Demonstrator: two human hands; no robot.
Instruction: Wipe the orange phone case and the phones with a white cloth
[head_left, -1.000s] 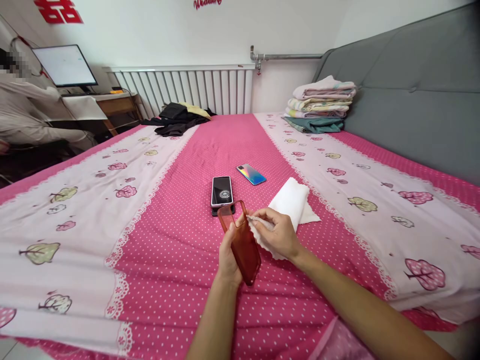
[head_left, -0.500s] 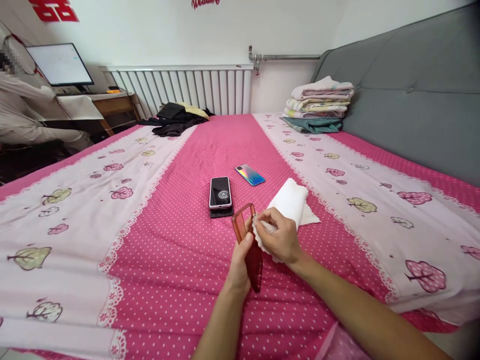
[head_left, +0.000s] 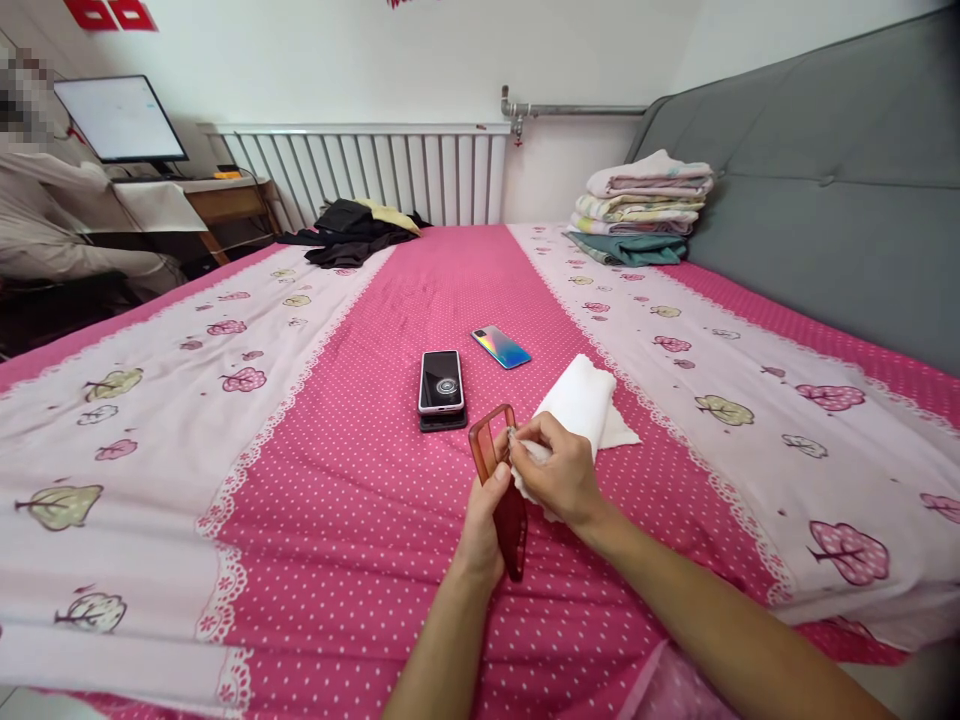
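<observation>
A clear red phone case stands tilted above the bed, with my left hand wrapped round its lower part, thumb on the near edge. Pinched in my right hand is a small white cloth, pressed to the case's right edge near the top. The fingertips partly hide the cloth. Beyond the case lies a phone in a light-rimmed case, screen up, on top of a dark flat object. A blue-rainbow phone rests back-up farther away. A folded white towel lies just behind my right hand.
The pink patterned bedspread covers the bed. Dark clothes lie at the far left, folded bedding at the far right by the grey headboard. A seated person is at a desk with a monitor.
My hands and the red case have shifted very slightly. The right fingers still press the cloth at the case's edge, and the phones and towel have stayed put.
</observation>
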